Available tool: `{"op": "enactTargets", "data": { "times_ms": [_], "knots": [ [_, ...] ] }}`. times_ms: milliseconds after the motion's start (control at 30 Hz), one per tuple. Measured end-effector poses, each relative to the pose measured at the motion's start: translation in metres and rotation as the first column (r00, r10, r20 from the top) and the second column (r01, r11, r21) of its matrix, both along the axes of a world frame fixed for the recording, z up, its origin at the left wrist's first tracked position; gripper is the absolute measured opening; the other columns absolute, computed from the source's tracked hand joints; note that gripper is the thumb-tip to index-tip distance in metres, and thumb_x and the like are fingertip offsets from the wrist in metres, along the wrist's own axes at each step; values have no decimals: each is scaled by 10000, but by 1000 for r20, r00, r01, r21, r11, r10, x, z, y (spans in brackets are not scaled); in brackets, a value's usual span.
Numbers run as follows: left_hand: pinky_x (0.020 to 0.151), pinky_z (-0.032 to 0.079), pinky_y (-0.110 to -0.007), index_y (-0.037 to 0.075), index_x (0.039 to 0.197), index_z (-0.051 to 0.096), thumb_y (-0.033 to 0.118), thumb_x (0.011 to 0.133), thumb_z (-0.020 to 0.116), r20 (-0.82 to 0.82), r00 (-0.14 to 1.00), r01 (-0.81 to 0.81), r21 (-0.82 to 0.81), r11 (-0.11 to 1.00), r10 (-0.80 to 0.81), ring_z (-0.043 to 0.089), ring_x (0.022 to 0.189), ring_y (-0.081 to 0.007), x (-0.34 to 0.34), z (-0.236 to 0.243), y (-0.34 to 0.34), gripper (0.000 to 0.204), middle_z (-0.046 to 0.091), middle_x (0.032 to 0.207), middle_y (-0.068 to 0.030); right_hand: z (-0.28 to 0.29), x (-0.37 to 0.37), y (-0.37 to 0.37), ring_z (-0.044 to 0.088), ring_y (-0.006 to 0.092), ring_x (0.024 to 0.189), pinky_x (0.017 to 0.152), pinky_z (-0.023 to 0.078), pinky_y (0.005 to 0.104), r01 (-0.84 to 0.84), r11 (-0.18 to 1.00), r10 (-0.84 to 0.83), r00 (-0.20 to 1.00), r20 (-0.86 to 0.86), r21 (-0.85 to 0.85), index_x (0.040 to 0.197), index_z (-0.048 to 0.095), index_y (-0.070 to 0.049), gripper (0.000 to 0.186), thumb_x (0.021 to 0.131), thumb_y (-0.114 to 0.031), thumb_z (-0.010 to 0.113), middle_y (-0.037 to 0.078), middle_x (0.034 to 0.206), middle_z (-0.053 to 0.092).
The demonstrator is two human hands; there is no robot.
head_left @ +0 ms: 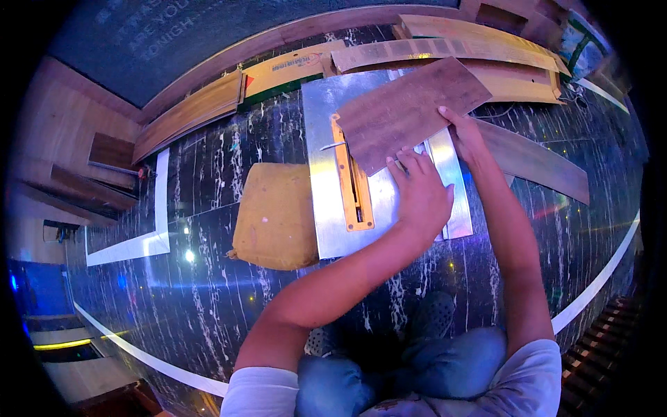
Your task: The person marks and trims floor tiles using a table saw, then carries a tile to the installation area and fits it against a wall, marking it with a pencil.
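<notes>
A brown wood-grain floor plank [413, 111] lies at a slant over the upper part of a silver saw table [330, 233]. My right hand [464, 137] grips the plank's right end, one fingertip on its top face. Bent over the plank's near edge are the fingertips of my left hand [422, 191]; its thumb stands apart and touches no plank. A yellow slotted insert [359, 208] is set in the metal top, its upper part partly covered by the plank. The blade cannot be made out clearly. Beside my left hand runs a metal rail [455, 208].
A tan cushion-like block [274, 215] sits against the table's left side. Another long plank [538, 161] lies to the right. Cardboard packaging [445, 48] and stacked planks [191, 115] line the far side. White tape [163, 201] marks the dark, streaked floor.
</notes>
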State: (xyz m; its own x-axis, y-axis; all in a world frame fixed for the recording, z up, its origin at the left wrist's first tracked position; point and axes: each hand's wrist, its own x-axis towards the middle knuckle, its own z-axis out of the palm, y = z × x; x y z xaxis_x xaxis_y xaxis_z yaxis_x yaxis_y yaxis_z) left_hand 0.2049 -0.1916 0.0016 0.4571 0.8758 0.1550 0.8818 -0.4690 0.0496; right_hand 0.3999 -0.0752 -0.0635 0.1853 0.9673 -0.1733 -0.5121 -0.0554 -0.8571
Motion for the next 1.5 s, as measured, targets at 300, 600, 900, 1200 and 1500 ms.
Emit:
{"op": "enactTargets", "data": {
  "times_ms": [300,600,900,1200,1500],
  "knots": [
    [1163,245,-684,-91,1462,472,474,1010,502,-49,999,20,11,1000,-20,422,1365,-492,-2,0,-9,724,446,1449,-376,11,-7,-14,611,291,1230,1115,468,412,-26,999,27,999,-37,32,1376,509,27,525,923,-101,742,170,1345,620],
    [1140,273,-699,-88,1461,485,434,1031,483,-69,996,59,3,998,-59,424,1362,-513,-1,4,-17,677,443,1450,-393,2,2,-18,591,276,1262,1133,448,407,2,999,-1,999,-33,47,1396,496,1,545,915,-77,741,155,1355,618],
    [1136,373,-556,-127,1408,506,358,1008,536,81,968,240,4,971,-239,474,1346,-462,-11,29,-18,630,522,1394,-357,-9,39,-24,595,273,1255,1114,444,423,186,982,-187,974,-127,-17,1375,542,-16,460,974,-191,684,124,1338,637],
    [1048,498,-380,-15,1379,595,352,902,767,692,702,140,99,985,-169,665,1185,-306,-164,202,137,626,696,1257,-176,199,-7,8,622,216,1205,1084,481,393,-1,928,-53,990,134,372,1356,560,-12,410,991,-176,650,87,1312,643],
    [1019,533,-375,18,1403,537,229,829,854,904,203,597,-419,684,377,639,1181,-217,-211,155,148,689,644,1305,-90,292,-187,112,646,170,828,786,532,366,-428,851,65,662,747,305,1174,725,-7,346,987,-292,664,72,956,721]
  ]
}}
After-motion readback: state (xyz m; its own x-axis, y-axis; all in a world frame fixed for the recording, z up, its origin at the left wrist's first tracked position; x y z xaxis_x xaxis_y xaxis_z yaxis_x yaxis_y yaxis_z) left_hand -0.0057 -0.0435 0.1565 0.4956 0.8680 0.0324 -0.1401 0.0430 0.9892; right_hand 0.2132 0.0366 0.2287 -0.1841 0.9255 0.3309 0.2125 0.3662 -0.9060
